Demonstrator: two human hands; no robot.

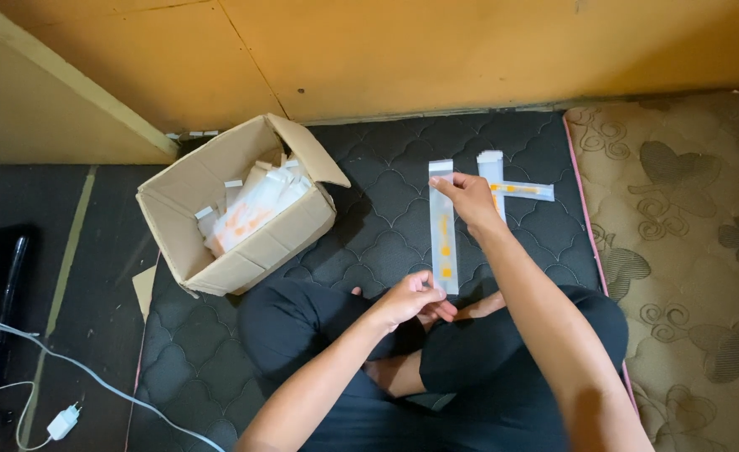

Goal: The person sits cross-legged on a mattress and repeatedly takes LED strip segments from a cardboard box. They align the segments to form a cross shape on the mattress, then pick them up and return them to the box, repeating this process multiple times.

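Left hand pinches near end of long clear packet; right hand grips its far end, right of cardboard box.

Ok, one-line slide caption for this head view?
Seated person's left hand and right hand hold a long clear packet over a dark quilted mat, beside a cardboard box.

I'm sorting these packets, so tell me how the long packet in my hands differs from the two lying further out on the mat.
The held packet is stretched lengthwise between the left hand and right hand; the two loose packets lie untouched, crossed over each other. The held packet shows fully, while the right hand partly hides the loose ones. All look clear with orange contents.
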